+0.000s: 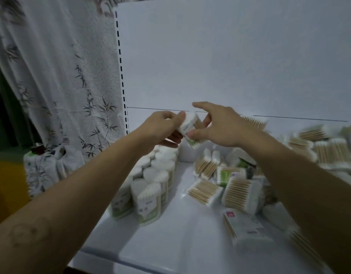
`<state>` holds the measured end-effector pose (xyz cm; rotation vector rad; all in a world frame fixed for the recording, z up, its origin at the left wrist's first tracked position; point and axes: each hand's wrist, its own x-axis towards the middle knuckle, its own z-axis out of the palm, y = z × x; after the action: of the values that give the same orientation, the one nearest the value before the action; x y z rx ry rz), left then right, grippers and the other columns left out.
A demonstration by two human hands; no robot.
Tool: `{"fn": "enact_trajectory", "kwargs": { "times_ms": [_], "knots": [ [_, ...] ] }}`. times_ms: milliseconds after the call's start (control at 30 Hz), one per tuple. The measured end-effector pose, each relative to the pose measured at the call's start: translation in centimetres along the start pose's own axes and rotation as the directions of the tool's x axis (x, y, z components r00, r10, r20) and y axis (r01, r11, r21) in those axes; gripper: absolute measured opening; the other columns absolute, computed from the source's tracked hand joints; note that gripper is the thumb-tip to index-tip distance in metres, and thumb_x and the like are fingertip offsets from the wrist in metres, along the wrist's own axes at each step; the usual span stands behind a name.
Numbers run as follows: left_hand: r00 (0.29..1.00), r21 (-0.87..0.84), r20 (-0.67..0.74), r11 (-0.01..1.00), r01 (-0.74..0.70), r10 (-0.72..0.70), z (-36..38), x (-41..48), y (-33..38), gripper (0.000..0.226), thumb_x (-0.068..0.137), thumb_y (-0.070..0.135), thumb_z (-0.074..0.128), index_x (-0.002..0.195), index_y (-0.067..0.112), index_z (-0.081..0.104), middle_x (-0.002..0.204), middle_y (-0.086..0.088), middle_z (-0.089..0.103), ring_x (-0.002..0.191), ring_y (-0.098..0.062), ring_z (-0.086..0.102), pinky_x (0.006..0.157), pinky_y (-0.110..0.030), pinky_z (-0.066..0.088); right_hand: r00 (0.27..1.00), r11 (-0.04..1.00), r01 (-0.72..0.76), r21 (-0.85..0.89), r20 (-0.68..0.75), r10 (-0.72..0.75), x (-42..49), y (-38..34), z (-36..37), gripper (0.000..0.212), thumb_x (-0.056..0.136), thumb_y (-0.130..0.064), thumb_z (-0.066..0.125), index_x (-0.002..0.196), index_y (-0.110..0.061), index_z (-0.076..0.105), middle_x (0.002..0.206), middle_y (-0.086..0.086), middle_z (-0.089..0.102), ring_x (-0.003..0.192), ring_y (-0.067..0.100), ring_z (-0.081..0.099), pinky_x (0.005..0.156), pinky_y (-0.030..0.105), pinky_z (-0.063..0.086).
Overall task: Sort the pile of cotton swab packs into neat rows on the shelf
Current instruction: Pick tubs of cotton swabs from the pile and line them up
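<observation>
Above the white shelf [180, 230], my left hand [160, 127] grips a cotton swab pack [189, 123] with a white top and green label. My right hand [220, 125] pinches the same pack from the right with thumb and fingers, its index finger stretched out. Below them, rows of upright packs [150, 178] run along the left side of the shelf. A loose pile of packs [240, 186] with wooden sticks showing covers the right side.
The white back panel [230, 56] rises behind the shelf, with a slotted upright [121, 76] at its left edge. A bamboo-print curtain [52, 76] hangs to the left. A bare strip of shelf runs between rows and pile.
</observation>
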<state>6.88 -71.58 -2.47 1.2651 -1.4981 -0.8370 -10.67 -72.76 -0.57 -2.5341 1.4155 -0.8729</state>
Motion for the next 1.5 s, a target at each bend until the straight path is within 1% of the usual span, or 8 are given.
{"fn": "enact_trajectory", "kwargs": {
  "times_ms": [167,267,467,633,800,1067,1233,1500],
  "knots": [
    [0.999,0.065,0.039,0.998,-0.012,0.01,-1.2,2.1,-1.2,0.046,0.096,0.047,0.052,0.103,0.003,0.062,0.081,-0.01,0.07,0.068,-0.02,0.066,0.071,-0.036,0.06,0.999,0.969,0.039,-0.243,-0.015,-0.044,1.5,-0.7,2.3,0.064,0.074,-0.05,0.074,0.129,-0.04,0.043,0.1,-0.006,0.063,0.091,0.019,0.059,0.074,0.033,0.047],
    [0.988,0.289,0.155,0.956,-0.058,0.013,-1.9,2.4,-2.0,0.052,0.099,0.053,0.04,0.133,0.015,0.051,0.11,-0.003,0.068,0.096,-0.017,0.067,0.086,-0.035,0.056,0.997,0.943,-0.077,-0.324,-0.026,0.072,3.0,-0.8,3.1,0.058,0.075,-0.04,0.074,0.123,-0.027,0.046,0.107,0.001,0.058,0.095,0.023,0.056,0.074,0.033,0.043],
    [0.899,0.784,0.437,0.501,-0.365,-0.029,-6.2,5.5,-3.9,0.048,0.098,0.05,0.043,0.14,0.028,0.047,0.143,0.004,0.05,0.125,-0.016,0.05,0.105,-0.031,0.036,0.93,0.926,-0.361,0.109,-0.027,0.366,5.7,0.6,6.3,0.045,0.071,-0.008,0.073,0.11,-0.01,0.05,0.107,0.011,0.054,0.083,0.022,0.057,0.062,0.033,0.051],
    [0.817,0.809,0.53,0.423,-0.408,-0.226,-5.9,6.1,-5.3,0.067,0.095,0.064,0.029,0.15,0.027,0.031,0.156,0.002,0.033,0.14,-0.017,0.034,0.116,-0.035,0.025,0.894,0.88,-0.446,-0.165,-0.031,0.448,7.0,1.3,9.0,0.055,0.08,-0.027,0.074,0.125,-0.005,0.052,0.12,0.013,0.049,0.118,0.03,0.048,0.09,0.035,0.048],
    [0.797,0.829,0.536,0.353,-0.434,-0.279,-4.8,6.8,-6.1,0.082,0.091,0.072,0.021,0.156,0.023,0.009,0.163,0.0,0.014,0.148,-0.019,0.017,0.119,-0.041,0.015,0.894,0.814,-0.433,-0.387,-0.071,0.442,7.6,2.0,9.3,0.038,0.072,-0.032,0.076,0.099,-0.01,0.061,0.105,0.008,0.057,0.087,0.022,0.055,0.061,0.025,0.039],
    [0.771,0.803,0.578,0.352,-0.48,-0.268,-3.6,8.0,-7.3,0.067,0.1,0.057,0.023,0.155,0.018,0.017,0.16,-0.008,0.021,0.145,-0.024,0.023,0.116,-0.039,0.018,0.962,0.853,-0.244,-0.462,-0.004,0.273,7.3,3.8,12.9,0.037,0.088,-0.033,0.066,0.113,-0.012,0.048,0.113,0.009,0.054,0.104,0.028,0.053,0.077,0.029,0.035],
    [0.757,0.807,0.582,0.327,-0.491,-0.299,-4.5,8.3,-7.6,0.068,0.098,0.061,0.022,0.156,0.025,0.012,0.162,-0.004,0.017,0.147,-0.022,0.019,0.119,-0.04,0.015,0.994,0.714,-0.111,-0.692,-0.084,0.072,6.9,3.9,13.7,0.032,0.061,-0.024,0.085,0.082,-0.008,0.068,0.086,0.012,0.057,0.073,0.03,0.057,0.06,0.029,0.033],
    [0.762,0.776,0.614,0.334,-0.535,-0.205,-4.7,9.5,-6.6,0.06,0.099,0.059,0.028,0.147,0.023,0.036,0.15,-0.004,0.038,0.136,-0.023,0.038,0.112,-0.04,0.03,0.948,0.826,-0.287,-0.485,-0.018,0.319,6.6,3.0,9.2,0.035,0.088,-0.03,0.06,0.121,-0.019,0.06,0.122,0.003,0.058,0.109,0.022,0.054,0.09,0.034,0.046]
  ]
}}
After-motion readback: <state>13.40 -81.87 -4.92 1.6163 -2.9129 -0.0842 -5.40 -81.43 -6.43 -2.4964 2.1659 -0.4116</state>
